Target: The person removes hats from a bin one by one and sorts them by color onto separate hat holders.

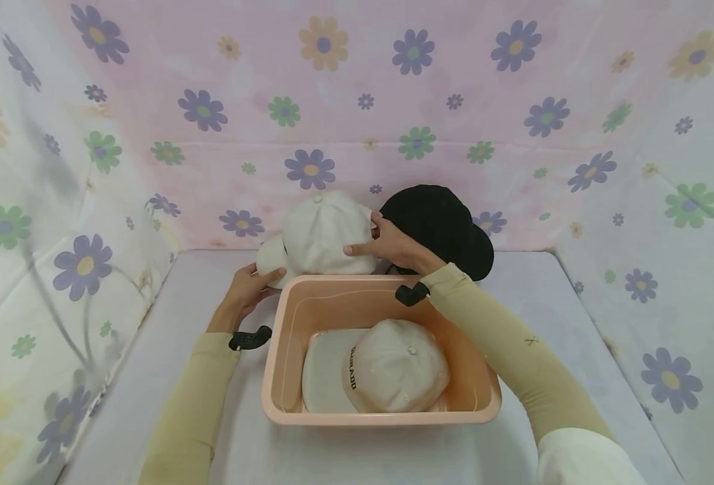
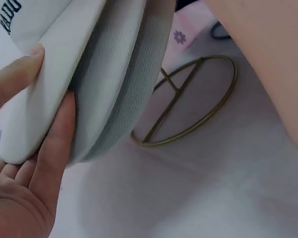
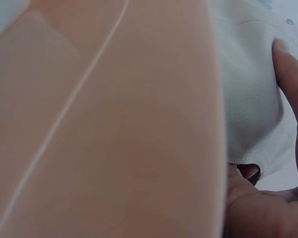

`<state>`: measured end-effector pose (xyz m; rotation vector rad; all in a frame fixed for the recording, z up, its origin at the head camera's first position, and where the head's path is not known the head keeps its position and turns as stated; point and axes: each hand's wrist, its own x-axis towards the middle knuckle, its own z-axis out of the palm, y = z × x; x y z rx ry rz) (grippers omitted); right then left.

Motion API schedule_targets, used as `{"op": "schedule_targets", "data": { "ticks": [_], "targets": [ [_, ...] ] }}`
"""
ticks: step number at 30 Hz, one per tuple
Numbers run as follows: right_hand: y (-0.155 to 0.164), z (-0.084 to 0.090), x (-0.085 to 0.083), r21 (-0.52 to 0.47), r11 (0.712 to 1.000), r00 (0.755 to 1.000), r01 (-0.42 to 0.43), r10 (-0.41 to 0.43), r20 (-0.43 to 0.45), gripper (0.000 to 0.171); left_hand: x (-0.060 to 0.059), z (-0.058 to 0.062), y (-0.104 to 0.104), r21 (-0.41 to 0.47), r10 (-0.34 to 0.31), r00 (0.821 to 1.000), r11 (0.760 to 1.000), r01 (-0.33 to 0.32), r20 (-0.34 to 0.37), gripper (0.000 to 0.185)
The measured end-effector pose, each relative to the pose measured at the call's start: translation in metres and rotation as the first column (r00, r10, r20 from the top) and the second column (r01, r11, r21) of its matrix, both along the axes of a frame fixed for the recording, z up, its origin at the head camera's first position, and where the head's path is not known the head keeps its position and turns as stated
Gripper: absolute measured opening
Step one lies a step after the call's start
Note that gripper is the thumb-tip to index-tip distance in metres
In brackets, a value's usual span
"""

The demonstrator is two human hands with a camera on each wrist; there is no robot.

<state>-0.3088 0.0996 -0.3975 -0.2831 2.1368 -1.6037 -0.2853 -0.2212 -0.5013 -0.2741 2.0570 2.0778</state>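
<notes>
Behind the tub, a stack of off-white caps [image 1: 327, 232] shows as one crown in the head view. In the left wrist view, several brims lie layered under one another. My left hand [image 1: 246, 296] pinches the top cap's brim [image 2: 54, 94], thumb above and fingers beneath. At the back edge of the crown, my right hand [image 1: 396, 246] grips with its thumb on the fabric [image 3: 253, 84] and its fingers at the rear opening. Inside the peach plastic tub [image 1: 381, 419] lies another off-white cap [image 1: 402, 367], crown up, brim to the left, with dark lettering.
A black cap [image 1: 430, 222] sits at the back right, close behind my right hand, its brim to the right. A brass-coloured oval wire stand [image 2: 208, 119] is beneath the stacked brims. Flowered cloth walls [image 1: 357, 121] enclose the white table [image 1: 169, 323] at the back and sides.
</notes>
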Motion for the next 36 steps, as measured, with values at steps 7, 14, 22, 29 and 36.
{"op": "schedule_targets", "data": {
  "ticks": [7, 14, 22, 29, 36],
  "targets": [
    [0.002, 0.004, 0.004, 0.146, 0.989, 0.993, -0.006, 0.022, -0.115, 0.120, 0.002, 0.000, 0.002, -0.096, -0.023, 0.999, 0.995, 0.021, -0.027, 0.070],
    [0.002, 0.010, 0.007, 0.211, 0.977, 0.987, -0.012, 0.045, -0.154, 0.117, 0.010, 0.006, 0.007, -0.109, -0.010, 1.000, 0.994, 0.008, -0.017, 0.069],
    [-0.001, 0.018, 0.009, 0.303, 0.951, 0.963, -0.057, 0.133, -0.234, 0.106, 0.024, 0.012, 0.003, -0.294, -0.150, 0.987, 0.947, 0.129, -0.052, 0.092],
    [0.004, 0.040, 0.024, 0.569, 0.810, 0.907, -0.143, 0.337, -0.252, 0.111, 0.040, 0.021, 0.000, -0.658, -0.294, 0.955, 0.726, 0.198, -0.036, 0.096],
    [0.022, 0.090, 0.058, 0.670, 0.720, 0.857, -0.183, 0.451, -0.250, 0.098, 0.056, 0.045, 0.000, -0.812, -0.323, 0.933, 0.580, 0.060, -0.161, 0.076]
  ]
}}
